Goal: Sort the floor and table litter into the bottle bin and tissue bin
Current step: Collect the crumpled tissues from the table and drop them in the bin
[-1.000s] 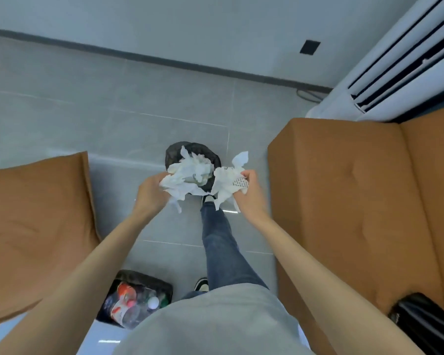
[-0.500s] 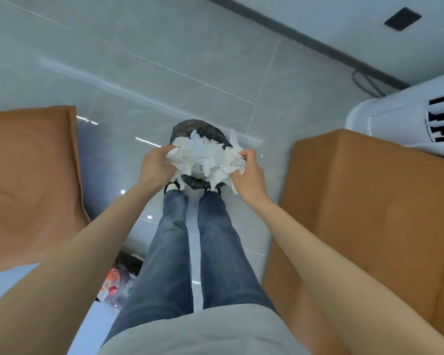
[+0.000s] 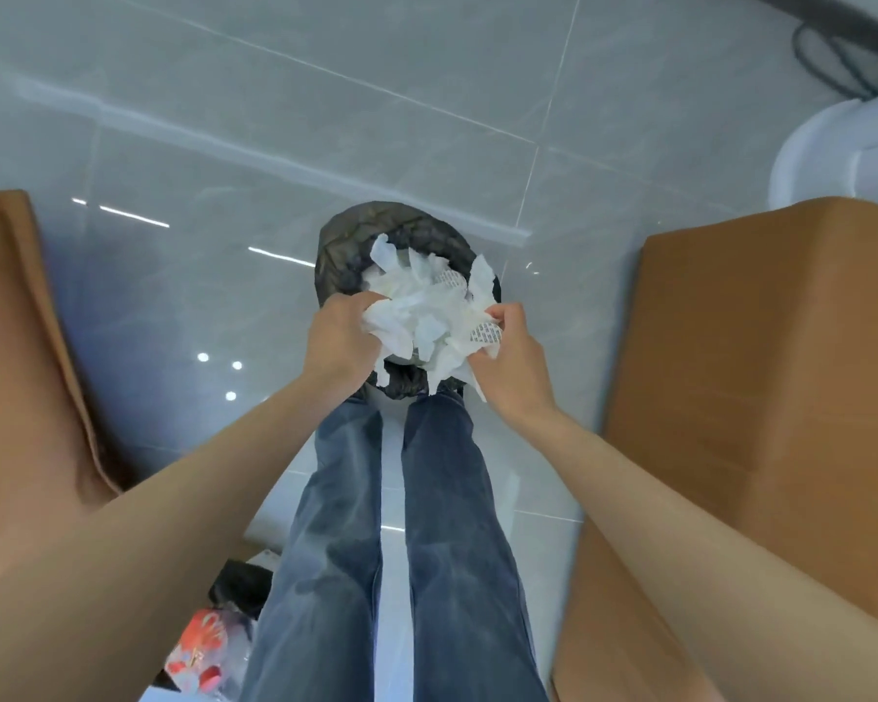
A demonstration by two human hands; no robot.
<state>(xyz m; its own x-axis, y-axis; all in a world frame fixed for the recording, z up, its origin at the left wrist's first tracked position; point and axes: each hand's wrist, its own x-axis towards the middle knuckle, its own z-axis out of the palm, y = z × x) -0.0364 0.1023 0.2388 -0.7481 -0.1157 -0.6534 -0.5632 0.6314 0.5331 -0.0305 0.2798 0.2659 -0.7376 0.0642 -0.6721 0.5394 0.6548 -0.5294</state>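
Head view: at frame centre, the left hand [image 3: 338, 342] and right hand [image 3: 515, 357] each grip one side of a crumpled white tissue wad [image 3: 427, 316], fingers curled into the paper, directly over the black-lined tissue bin [image 3: 346, 245] on the grey floor. To do this well, I judge both hands should lower toward the mouth and let go together, so loose tails don't spill past the rim. The wad looks ragged and light, some sheets bearing a dotted print. The bottle bin [image 3: 239, 585] sits at lower left.

Crumpled paper tissues [image 3: 429, 316]; glossy floor tiles [image 3: 325, 119]; matt cloth sofa [image 3: 761, 347].
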